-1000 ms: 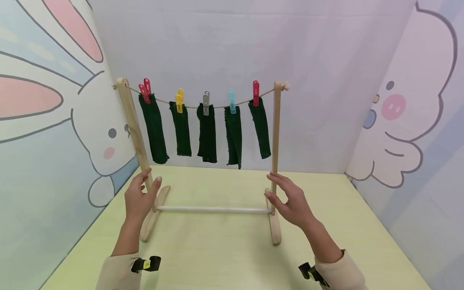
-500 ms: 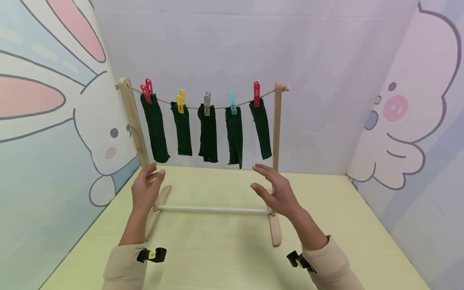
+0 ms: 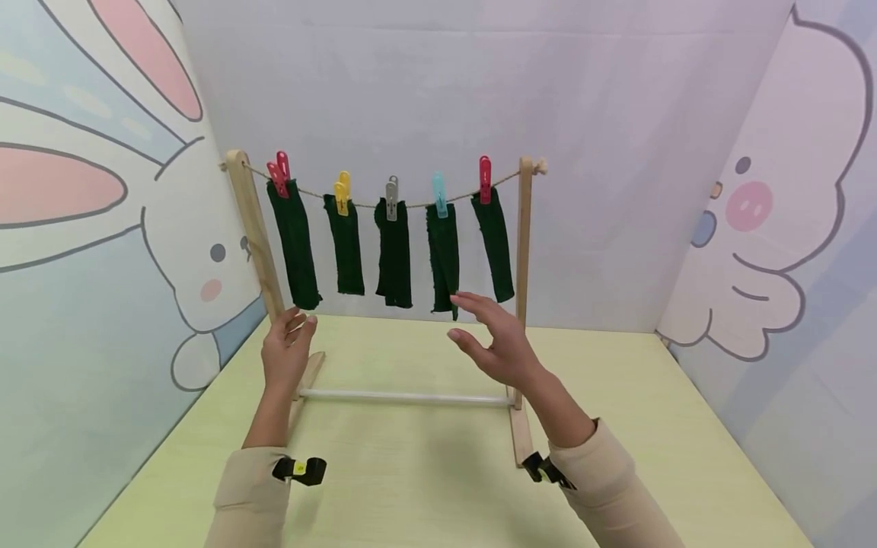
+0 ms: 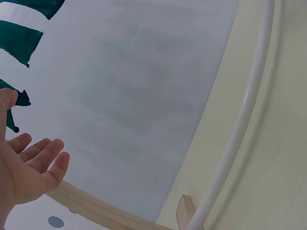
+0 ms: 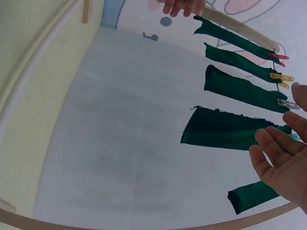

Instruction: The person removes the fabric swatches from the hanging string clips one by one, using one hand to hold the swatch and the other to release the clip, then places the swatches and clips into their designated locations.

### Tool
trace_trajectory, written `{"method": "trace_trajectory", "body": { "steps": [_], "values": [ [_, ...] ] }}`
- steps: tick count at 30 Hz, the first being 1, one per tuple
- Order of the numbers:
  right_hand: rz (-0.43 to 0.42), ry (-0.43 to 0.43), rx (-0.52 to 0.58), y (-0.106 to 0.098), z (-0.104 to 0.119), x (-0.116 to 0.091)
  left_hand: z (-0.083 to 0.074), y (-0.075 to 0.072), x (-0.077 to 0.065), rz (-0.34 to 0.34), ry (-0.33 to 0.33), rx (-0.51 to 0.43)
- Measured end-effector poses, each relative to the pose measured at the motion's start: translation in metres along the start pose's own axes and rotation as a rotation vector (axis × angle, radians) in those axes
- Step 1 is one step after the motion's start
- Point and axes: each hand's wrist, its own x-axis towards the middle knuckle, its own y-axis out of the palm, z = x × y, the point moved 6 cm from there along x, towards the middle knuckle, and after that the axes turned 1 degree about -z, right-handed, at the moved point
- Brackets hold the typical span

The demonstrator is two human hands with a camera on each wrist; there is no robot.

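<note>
Several dark green cloth strips hang from a string (image 3: 311, 194) on a wooden rack. My left hand (image 3: 286, 354), fingers loosely bent and holding nothing, is just below the leftmost strip (image 3: 294, 243), near the left post (image 3: 256, 228). The right hand (image 3: 500, 346) has its thumb and fingers spread. In the head view its fingertips overlap the bottom of the strip (image 3: 443, 251) under the light blue clothespin (image 3: 439, 194); contact cannot be told. Other pegs are a yellow clothespin (image 3: 342, 194), a grey clothespin (image 3: 392, 198) and red clothespins at both ends, including the right red clothespin (image 3: 485, 179).
A white crossbar (image 3: 404, 397) joins the rack's feet low over the pale yellow table (image 3: 384, 487). The right post (image 3: 524, 243) stands behind my right forearm. A grey-white back wall and side panels with cartoon animals enclose the table.
My right hand has moved left from beside the right post to the blue-pegged strip. The left hand has shifted slightly right and up. The strips hang as before.
</note>
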Motion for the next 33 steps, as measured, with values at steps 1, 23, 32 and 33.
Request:
{"method": "trace_trajectory", "body": {
  "steps": [1, 23, 32, 33],
  "values": [
    [0.002, -0.004, -0.002, 0.001, 0.001, 0.004, 0.0, 0.001, 0.001, -0.002, -0.013, -0.019],
    [0.069, -0.108, 0.021, 0.025, 0.016, 0.072, -0.027, 0.01, 0.02, -0.064, 0.042, -0.101],
    [0.068, -0.127, 0.022, 0.032, 0.028, 0.103, -0.042, 0.0, 0.021, -0.091, 0.154, -0.12],
    [0.068, -0.133, 0.023, 0.034, 0.03, 0.107, -0.043, -0.002, 0.021, -0.102, 0.166, -0.122]
  ]
}}
